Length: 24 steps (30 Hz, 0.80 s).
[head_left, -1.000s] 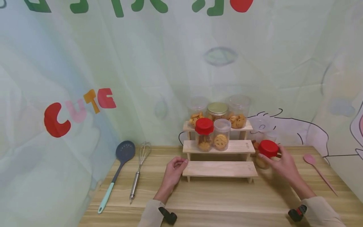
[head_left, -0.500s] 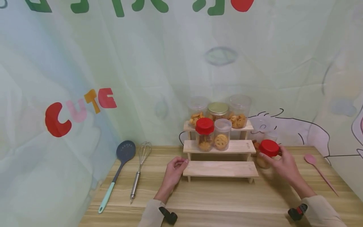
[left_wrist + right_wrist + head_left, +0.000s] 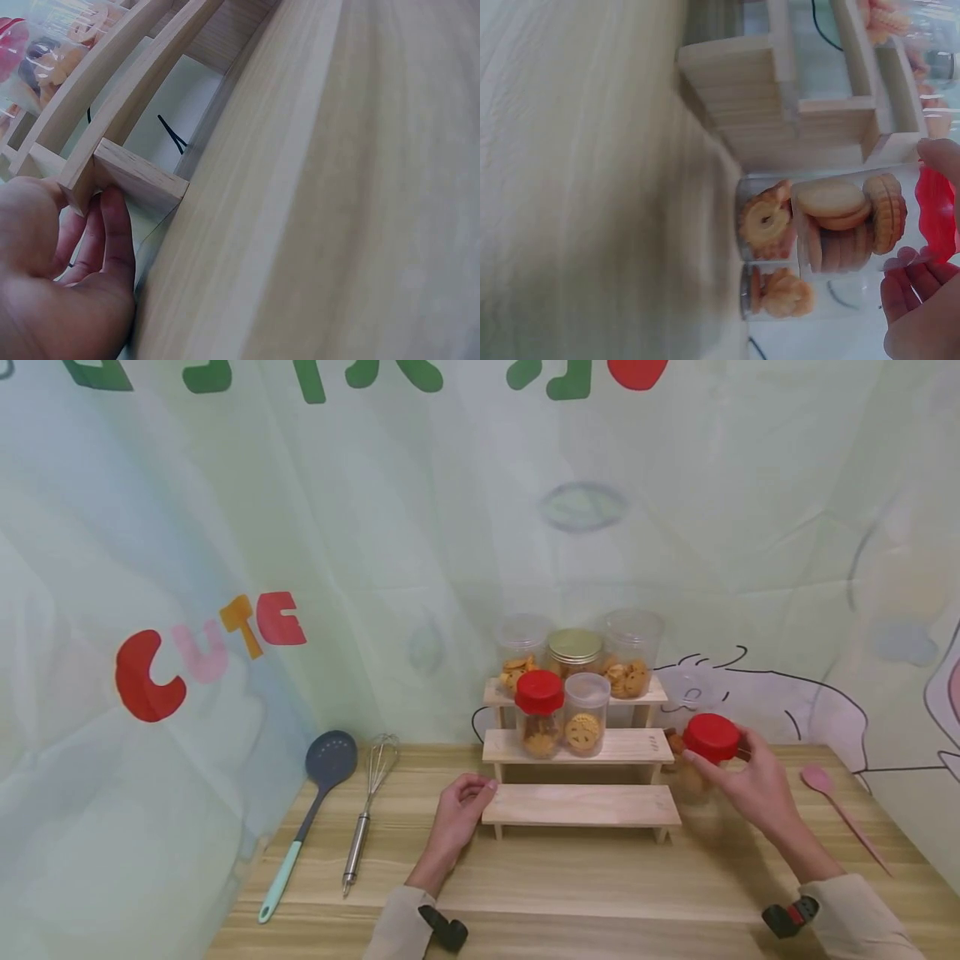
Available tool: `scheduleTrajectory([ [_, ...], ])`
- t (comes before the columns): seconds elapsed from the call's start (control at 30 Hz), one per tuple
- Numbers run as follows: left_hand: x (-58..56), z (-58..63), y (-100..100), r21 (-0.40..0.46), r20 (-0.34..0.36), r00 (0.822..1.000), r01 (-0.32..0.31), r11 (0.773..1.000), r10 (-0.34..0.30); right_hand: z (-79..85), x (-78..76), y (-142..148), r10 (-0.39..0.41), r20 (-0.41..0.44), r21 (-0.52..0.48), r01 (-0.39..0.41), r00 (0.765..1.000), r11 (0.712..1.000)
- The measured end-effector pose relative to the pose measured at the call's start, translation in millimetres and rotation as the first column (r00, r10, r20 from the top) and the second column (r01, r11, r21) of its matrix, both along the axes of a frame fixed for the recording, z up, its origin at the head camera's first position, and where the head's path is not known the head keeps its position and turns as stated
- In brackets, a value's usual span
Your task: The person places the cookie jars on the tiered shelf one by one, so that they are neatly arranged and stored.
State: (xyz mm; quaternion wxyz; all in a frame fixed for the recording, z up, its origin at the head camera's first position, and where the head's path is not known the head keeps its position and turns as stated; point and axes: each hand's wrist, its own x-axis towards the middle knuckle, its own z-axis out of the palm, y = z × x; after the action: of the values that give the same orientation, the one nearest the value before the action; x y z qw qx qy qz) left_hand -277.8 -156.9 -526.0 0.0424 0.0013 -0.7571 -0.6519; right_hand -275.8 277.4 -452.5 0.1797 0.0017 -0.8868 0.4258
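Note:
My right hand (image 3: pixel 759 787) grips a clear cookie jar (image 3: pixel 711 738) by its red lid, to the right of a three-step wooden display stand (image 3: pixel 581 806). In the right wrist view, sandwich cookies (image 3: pixel 840 217) show inside this jar, and its base is off the table. At the stand's lowest step, my left hand (image 3: pixel 459 817) pinches the left end, thumb above and fingers beneath the board. The middle step carries a red-lidded jar (image 3: pixel 540 718) and a clear-lidded jar (image 3: pixel 587 714). On the top step are two clear-lidded jars with a gold-lidded jar (image 3: pixel 575 647) between them.
Behind the held jar, two more cookie jars (image 3: pixel 765 221) stand on the table. A slotted skimmer (image 3: pixel 330 760) and a whisk (image 3: pixel 367 810) lie at the left. At the right is a pink spoon (image 3: pixel 843 814). A printed curtain (image 3: pixel 420 527) hangs behind.
Over the last half second my right hand has lifted the red-lidded jar slightly. The left hand keeps its place at the stand.

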Motion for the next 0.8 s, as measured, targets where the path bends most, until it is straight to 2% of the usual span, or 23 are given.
scheduleTrajectory([
  [0.27, 0.8, 0.0, -0.4, 0.0, -0.001, 1.0, -0.001, 1.0, 0.001, 19.6, 3.0, -8.2, 0.0, -0.08, -0.012, -0.001, 0.997, 1.0],
  [0.57, 1.2, 1.0, 0.9, 0.008, 0.009, 1.0, -0.002, 1.0, 0.002, 43.4, -1.3, -27.3, -0.052, -0.112, -0.056, 0.046, 0.992, 0.997],
  [0.8, 0.7, 1.2, 0.6, 0.0, 0.012, 1.0, -0.004, 1.0, 0.004, 52.4, -7.5, -47.5, 0.004, -0.128, -0.129, -0.021, 0.992, 0.991],
])
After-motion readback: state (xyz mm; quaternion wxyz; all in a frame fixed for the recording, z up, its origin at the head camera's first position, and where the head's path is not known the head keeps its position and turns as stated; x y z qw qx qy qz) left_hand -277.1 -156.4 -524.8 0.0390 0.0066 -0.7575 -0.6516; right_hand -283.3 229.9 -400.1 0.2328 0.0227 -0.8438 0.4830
